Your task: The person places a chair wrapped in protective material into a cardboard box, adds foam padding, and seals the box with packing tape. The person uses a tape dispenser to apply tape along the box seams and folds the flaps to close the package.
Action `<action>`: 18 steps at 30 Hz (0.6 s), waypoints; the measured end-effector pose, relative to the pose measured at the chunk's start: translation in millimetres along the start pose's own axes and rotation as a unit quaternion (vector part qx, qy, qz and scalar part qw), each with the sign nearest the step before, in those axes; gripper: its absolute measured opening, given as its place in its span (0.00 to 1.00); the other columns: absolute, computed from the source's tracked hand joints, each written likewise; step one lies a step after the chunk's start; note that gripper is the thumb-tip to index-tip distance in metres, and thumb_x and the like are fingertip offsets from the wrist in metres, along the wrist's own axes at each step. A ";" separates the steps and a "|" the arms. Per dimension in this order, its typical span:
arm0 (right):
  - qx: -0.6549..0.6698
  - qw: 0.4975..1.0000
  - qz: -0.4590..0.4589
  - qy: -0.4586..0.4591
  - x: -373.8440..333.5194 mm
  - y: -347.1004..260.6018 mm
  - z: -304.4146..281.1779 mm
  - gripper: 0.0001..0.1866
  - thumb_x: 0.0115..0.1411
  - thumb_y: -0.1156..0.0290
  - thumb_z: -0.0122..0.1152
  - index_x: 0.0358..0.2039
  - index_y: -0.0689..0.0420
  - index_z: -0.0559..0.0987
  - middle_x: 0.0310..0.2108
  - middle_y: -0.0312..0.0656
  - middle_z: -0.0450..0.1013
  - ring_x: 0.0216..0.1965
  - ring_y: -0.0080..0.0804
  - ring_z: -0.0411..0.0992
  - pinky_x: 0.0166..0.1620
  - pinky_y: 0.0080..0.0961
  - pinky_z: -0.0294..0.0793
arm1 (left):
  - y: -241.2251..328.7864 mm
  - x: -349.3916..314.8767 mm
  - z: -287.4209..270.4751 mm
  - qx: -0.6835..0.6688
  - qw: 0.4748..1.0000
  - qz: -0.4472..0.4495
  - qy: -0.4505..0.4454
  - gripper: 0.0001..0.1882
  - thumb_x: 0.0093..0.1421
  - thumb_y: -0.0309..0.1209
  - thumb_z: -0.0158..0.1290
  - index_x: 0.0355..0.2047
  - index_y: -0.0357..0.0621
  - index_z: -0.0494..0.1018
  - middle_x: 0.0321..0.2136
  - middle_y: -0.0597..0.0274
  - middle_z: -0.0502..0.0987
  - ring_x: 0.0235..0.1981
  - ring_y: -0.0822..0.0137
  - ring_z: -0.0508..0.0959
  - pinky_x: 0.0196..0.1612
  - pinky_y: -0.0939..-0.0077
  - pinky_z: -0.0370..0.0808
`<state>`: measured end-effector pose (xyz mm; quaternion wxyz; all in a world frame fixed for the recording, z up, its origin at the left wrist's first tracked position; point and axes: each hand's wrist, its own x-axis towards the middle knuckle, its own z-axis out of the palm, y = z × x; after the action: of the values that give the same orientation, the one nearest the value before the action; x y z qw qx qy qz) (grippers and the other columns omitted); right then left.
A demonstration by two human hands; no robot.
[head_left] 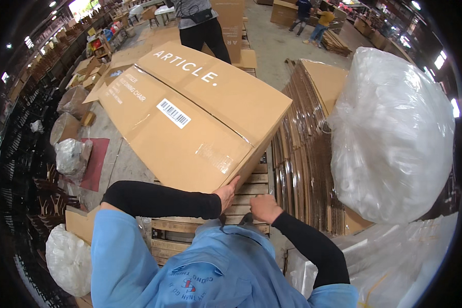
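While extended left hand [227, 194] meets carton [199, 134] edge, right hand [265, 208] fisted, slats [254, 189] showing between

left hand [228, 194] extended | right hand [265, 208] curled, apparently into a fist

Looking down from the head, fisheye-wide
Set close above the carton [200, 126], tilted forward, reaching to the distant floor [267, 43].

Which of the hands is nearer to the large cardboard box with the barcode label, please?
Left: the left hand touches the cardboard box at its near corner, while the right hand is apart from it, right of that corner.
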<state>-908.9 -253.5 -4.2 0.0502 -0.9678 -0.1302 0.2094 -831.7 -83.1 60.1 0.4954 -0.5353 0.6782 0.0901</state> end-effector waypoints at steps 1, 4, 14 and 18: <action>0.043 0.998 0.036 -0.002 -5.5 15.5 -1.3 0.09 0.50 0.65 0.65 0.31 0.52 0.86 0.29 0.50 0.81 0.36 0.46 0.82 0.39 0.42 0.81 | 0.6 4.0 6.1 -0.028 1.000 0.006 0.012 0.28 0.66 0.50 0.44 0.59 0.50 0.75 0.60 0.53 0.74 0.66 0.49 0.67 0.71 0.33 0.42; 0.136 0.977 0.165 -0.022 -38.6 57.2 -17.8 0.19 0.51 0.61 0.65 0.45 0.41 0.86 0.33 0.50 0.81 0.36 0.48 0.81 0.42 0.42 0.81 | 19.0 12.5 4.9 -0.130 0.989 0.069 0.031 0.29 0.63 0.54 0.48 0.55 0.49 0.77 0.54 0.53 0.78 0.57 0.52 0.76 0.69 0.33 0.48; 0.284 0.896 0.116 0.322 -88.8 156.1 -139.2 0.23 0.49 0.76 0.62 0.49 0.61 0.82 0.49 0.54 0.78 0.49 0.48 0.78 0.54 0.35 0.76 | -45.4 -3.2 -24.0 -0.559 0.629 0.026 0.540 0.35 0.58 0.49 0.61 0.57 0.36 0.67 0.58 0.41 0.71 0.59 0.43 0.71 0.62 0.50 0.68; 0.262 0.880 0.034 0.395 -50.7 134.1 -232.2 0.23 0.51 0.72 0.59 0.50 0.57 0.82 0.48 0.51 0.78 0.48 0.46 0.78 0.53 0.35 0.76 | -103.4 16.9 -18.4 -0.467 0.677 -0.394 0.409 0.42 0.54 0.58 0.61 0.49 0.27 0.69 0.69 0.32 0.50 0.71 0.35 0.51 0.69 0.37 0.50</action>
<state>-825.3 -406.2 206.1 0.3422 -0.9254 -0.0067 -0.1625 -756.8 -148.4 98.3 -0.1567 -0.8981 0.4093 -0.0362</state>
